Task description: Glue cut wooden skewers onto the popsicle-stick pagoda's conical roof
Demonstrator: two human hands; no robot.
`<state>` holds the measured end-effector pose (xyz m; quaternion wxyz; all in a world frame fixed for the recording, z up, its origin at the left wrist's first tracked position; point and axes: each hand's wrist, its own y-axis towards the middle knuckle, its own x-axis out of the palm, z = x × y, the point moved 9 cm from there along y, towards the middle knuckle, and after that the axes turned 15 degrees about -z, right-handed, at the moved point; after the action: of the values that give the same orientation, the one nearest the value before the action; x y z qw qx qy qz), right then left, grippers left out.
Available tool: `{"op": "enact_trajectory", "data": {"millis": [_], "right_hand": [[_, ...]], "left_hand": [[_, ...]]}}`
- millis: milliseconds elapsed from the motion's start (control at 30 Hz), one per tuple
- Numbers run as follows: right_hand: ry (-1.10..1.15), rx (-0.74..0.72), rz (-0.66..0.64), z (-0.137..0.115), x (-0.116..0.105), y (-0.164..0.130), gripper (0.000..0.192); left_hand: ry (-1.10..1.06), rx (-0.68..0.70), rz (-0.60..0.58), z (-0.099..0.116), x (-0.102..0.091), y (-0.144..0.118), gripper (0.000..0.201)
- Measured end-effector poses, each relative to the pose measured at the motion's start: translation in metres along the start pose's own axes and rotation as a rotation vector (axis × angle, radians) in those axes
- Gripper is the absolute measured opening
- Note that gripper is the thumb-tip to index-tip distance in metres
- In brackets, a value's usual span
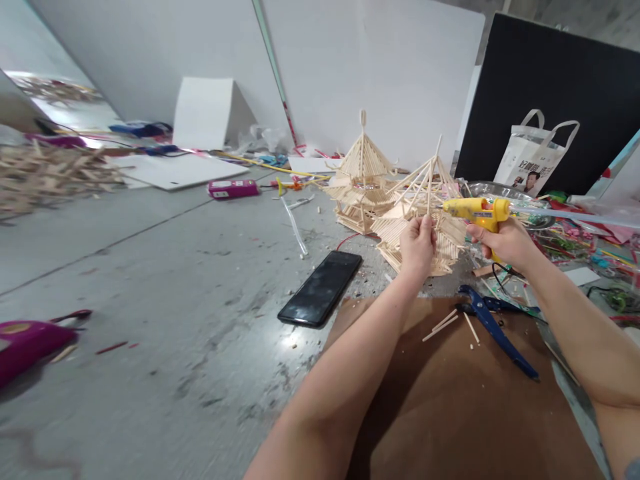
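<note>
We are working on the nearer stick pagoda model (425, 220), which stands on the grey floor (150, 280) just past the far edge of the brown cardboard sheet (450, 393), at about one o'clock from the middle of the view. Our left hand (417, 245) is pinched around a thin upright stick (429, 193) in its roof frame, and our right hand (505, 241) is wrapped around the grip of the yellow glue gun (475, 209), whose nozzle points left at the sticks. To do this well, we judge, the stick should be held still and the nozzle brought right to the joint, with only a small bead laid so that nothing runs onto our fingers. At eleven o'clock of this model, touching or nearly so, stands a taller, fuller pagoda (361, 177), close enough to be knocked by an elbow. At seven o'clock lies a black phone (321, 288), half beside the cardboard. At five o'clock blue-handled cutters (493, 323) and loose sticks (450, 322) lie on the cardboard under our right forearm, where the gun's cord (500, 273) could snag. Farther out are a white tote bag (537, 157) at two o'clock, a pink case (233, 189) at ten and a heap of wooden sticks (50, 175) at nine.
</note>
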<state>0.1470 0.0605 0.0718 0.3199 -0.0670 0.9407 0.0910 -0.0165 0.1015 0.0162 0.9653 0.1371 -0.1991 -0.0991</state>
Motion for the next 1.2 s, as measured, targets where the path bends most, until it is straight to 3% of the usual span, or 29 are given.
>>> {"op": "enact_trajectory", "data": {"millis": [133,1200], "right_hand": [[-0.103,-0.005,-0.022,-0.003,0.003,0.003,0.031],[-0.237,0.021,-0.064,-0.013,0.005,0.001,0.035]], "left_hand": [[-0.007,-0.005,-0.009,0.000,0.001,0.000,0.023],[0.024,0.016,-0.017,-0.004,-0.002,0.005,0.025]]}}
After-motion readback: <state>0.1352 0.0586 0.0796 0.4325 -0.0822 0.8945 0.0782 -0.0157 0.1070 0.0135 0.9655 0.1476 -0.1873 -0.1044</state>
